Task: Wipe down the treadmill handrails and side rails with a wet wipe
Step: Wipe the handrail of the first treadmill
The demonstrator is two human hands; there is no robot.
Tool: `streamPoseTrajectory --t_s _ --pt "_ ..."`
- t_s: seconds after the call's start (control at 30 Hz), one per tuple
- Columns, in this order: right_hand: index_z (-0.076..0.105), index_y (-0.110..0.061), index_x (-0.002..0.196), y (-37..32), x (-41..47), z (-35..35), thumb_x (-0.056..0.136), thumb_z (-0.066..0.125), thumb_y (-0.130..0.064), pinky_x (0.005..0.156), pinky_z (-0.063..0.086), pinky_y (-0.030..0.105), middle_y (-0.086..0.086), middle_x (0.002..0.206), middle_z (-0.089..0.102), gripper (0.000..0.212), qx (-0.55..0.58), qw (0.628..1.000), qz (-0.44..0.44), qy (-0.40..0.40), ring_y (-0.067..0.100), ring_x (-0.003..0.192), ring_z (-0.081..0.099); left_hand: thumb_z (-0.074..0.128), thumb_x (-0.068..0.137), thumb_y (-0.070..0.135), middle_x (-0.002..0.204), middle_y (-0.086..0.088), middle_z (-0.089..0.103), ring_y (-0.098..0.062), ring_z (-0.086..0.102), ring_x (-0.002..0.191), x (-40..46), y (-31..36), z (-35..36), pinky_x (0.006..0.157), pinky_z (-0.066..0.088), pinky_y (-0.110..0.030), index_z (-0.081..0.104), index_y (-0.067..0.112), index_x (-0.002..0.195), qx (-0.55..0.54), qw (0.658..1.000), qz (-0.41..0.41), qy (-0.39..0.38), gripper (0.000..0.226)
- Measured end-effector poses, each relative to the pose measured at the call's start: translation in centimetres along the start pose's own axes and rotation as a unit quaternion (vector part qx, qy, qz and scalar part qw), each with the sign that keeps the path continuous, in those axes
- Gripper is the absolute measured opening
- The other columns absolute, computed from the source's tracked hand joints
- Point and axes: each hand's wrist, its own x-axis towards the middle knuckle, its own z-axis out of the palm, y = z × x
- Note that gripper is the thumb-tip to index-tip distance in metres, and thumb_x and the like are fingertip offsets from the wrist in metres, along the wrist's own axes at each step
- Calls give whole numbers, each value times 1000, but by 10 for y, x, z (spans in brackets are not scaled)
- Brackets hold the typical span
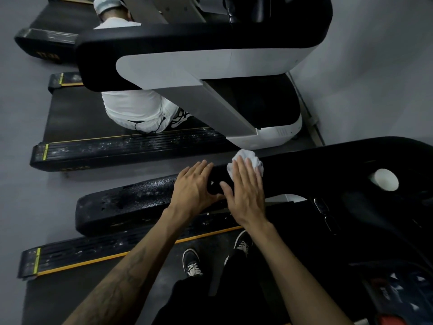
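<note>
Wiping of the left handrail [293, 165] is underway: our right hand [246, 184] presses the wet wipe [246, 158] with straight fingers, our left hand [194, 186] rests flat beside it, and next we judge the wipe should slide along the rail.

Both hands [220, 184] press a white wipe [246, 160] on the black handrail [328, 165].

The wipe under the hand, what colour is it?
White. The wet wipe shows best in the head view, bunched under the right hand on the black handrail.

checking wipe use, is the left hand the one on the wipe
No, the right hand presses the wet wipe flat on the handrail.
</note>
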Motion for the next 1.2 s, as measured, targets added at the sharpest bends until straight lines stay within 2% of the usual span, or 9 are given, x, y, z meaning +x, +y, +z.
streamPoseTrajectory --t_s 0.2,0.4,0.5,0.63,0.73,0.87,1.07,1.13,1.2 --pt "23 -10 162 26 -22 -12 107 33 -47 127 16 47 7 171 14 67 -17 992 -120 -32 21 158 10 71 82 66 165 -6 32 -20 28 154 0 -1 -2 124 19 -37 33 16 159 -5 1000 7 -7 99" --pt "26 -5 160 4 0 0 107 28 -53 127 14 48 14 169 19 71 -16 1000 6 0 26 158 13 68 85 66 165 -6 33 -20 27 154 1 -2 -1 125 19 -38 31 16 159 6 1000 15 -3 97" --pt "27 -7 160 -7 -6 4 107 31 -53 128 12 46 12 169 19 70 -14 999 -32 -8 25 158 12 68 87 61 167 -7 29 -19 23 155 2 -8 -1 125 15 -36 27 14 161 3 999 33 -16 96" --pt "25 -12 161 22 -20 -7 108 33 -48 127 16 48 7 170 16 65 -21 990 -133 -35 22 158 11 66 85 69 169 -6 23 -20 15 157 -5 -16 -5 127 1 -37 24 16 162 12 999 40 -20 103" --pt "25 -12 161 33 -15 -10 108 29 -46 127 14 48 6 170 17 63 -28 995 -88 -27 22 158 11 65 83 72 169 -5 22 -20 14 158 -11 -25 -10 128 3 -39 25 18 162 19 999 23 -12 103" --pt "29 -9 159 0 -9 1 108 29 -46 127 14 50 11 168 23 63 9 1000 8 11 25 157 14 64 82 74 169 -2 23 -19 16 157 -18 -34 -15 129 10 -42 27 22 161 5 1000 -5 -15 101" --pt "26 -13 161 18 -24 -6 106 33 -36 124 21 51 6 170 16 60 -11 990 -136 -33 24 158 12 69 83 68 165 -5 35 -21 29 153 -23 -37 -13 127 14 -41 34 20 158 -5 1000 -7 -10 95" --pt "28 -14 161 25 -24 -9 106 33 -36 125 20 52 6 170 18 59 -16 992 -122 -28 24 158 12 69 83 68 164 -5 35 -21 30 153 -22 -38 -13 127 16 -41 35 20 158 -6 1000 -5 -4 95" --pt "29 -13 160 16 -19 -6 106 31 -37 126 16 50 6 170 19 60 -4 998 -63 -15 23 158 12 69 83 69 164 -4 35 -20 30 153 -23 -38 -12 126 16 -40 35 21 158 2 1000 -4 0 94"
